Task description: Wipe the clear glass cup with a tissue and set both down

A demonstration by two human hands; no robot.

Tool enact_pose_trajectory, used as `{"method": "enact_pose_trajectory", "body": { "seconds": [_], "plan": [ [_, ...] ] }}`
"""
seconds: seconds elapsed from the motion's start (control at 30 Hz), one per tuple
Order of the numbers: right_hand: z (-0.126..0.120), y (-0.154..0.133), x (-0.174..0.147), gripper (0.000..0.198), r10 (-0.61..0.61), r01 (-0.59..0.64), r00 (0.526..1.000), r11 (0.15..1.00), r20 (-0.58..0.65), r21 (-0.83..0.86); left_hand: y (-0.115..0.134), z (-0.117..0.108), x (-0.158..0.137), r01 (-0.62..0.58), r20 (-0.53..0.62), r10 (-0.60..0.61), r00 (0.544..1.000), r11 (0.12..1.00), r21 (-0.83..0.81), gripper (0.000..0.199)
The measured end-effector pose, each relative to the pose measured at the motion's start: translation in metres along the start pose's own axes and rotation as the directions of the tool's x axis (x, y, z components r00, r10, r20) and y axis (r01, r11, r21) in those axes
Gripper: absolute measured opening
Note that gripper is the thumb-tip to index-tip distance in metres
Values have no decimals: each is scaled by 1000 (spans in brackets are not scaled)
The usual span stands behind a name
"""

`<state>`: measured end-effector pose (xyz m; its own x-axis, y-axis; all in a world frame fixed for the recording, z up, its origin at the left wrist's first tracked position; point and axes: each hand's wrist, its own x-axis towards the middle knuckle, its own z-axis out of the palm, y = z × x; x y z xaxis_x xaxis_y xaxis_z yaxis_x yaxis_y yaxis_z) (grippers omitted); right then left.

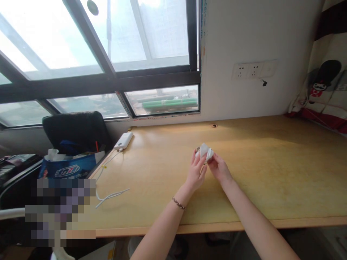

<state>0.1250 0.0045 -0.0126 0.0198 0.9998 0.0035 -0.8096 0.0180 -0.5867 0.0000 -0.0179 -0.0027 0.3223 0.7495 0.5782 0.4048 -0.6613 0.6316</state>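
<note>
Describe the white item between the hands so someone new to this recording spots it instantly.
Start at the wooden desk by the big window. Near its middle, the left hand and right hand hold a small, crumpled-looking white item. Unlike the boxy white device and white cable lying at the desk's left, it is in a person's grasp.

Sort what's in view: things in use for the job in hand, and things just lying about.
In use:
- white bundle, between left hand and right hand
- table, beneath them

Lying about:
- white device, on the table
- cable, plugged into it
- blue bag, beside the table
</note>
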Motion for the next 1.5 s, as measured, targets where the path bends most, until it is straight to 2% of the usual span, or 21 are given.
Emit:
{"method": "enact_pose_trajectory", "body": {
  "seconds": [0.1, 0.17, 0.23, 0.3, 0.4, 0.5, 0.63, 0.73, 0.8, 0.9, 1.0, 1.07, 1.13, 1.23, 1.4, 1.5],
  "plan": [
    [-5, -3, -1, 4, 7, -9, 1000, 999, -27, -41, 11, -3, -3, -203, 164, 164, 973, 947, 251, 42],
    [-6, -4, -2, 5, 17, -20, 998, 999, -54, -47, 13, -3, -3, -277, 202, 217, 955, 897, 345, 44],
    [-3, -5, -2, 7, 11, -12, 999, 999, -38, -31, 9, -5, -3, -251, 136, 214, 967, 882, 399, 47],
    [1, -4, -2, 8, -3, 3, 1000, 1000, 10, 5, 3, -7, -1, -169, 30, 172, 985, 894, 415, 50],
    [5, -2, -1, 7, 18, -20, 999, 999, 47, 43, -3, -11, -1, -86, -47, 109, 993, 934, 346, 53],
    [5, -3, -2, 8, 42, -43, 998, 999, 47, 25, -4, -12, -2, -58, -27, 65, 998, 976, 211, 58],
    [9, -9, -5, 7, -4, 7, 998, 999, 61, -49, -1, -6, -5, 8, -27, -6, 1000, 996, 85, 59],
    [14, -8, -9, 9, 9, 7, 994, 990, 108, -139, -1, -3, -4, 91, -101, -93, 991, 995, -31, 59],
    [17, -5, -11, 11, 35, -14, 992, 986, 124, -165, -3, -4, -1, 136, -164, -163, 973, 977, -165, 53],
    [18, -2, -12, 10, 50, -40, 994, 993, 94, -108, -6, -5, 5, 190, -191, -304, 933, 870, -455, 46],
    [15, -3, -10, 7, 18, -17, 999, 999, 35, -29, -11, -1, 8, 290, -51, -479, 876, 610, -738, 50],
    [13, -7, -8, 7, -11, 11, 1000, 1000, 9, 8, -12, 5, 8, 339, 61, -519, 853, 460, -820, 52],
    [12, -10, -7, 8, -26, 27, 1000, 999, -7, 37, -11, 10, 6, 365, 128, -495, 860, 418, -832, 52],
    [11, -13, -6, 7, -36, 40, 998, 996, -45, 84, -5, 16, 1, 406, 194, -430, 882, 484, -775, 51],
    [10, -13, -5, 4, -47, 53, 997, 995, -69, 86, 2, 14, -6, 464, 206, -427, 880, 688, -558, 42],
    [10, -13, -4, 2, -86, 89, 994, 995, -72, 42, 4, 9, -6, 477, 222, -426, 877, 716, -511, 40]
  ]
}}
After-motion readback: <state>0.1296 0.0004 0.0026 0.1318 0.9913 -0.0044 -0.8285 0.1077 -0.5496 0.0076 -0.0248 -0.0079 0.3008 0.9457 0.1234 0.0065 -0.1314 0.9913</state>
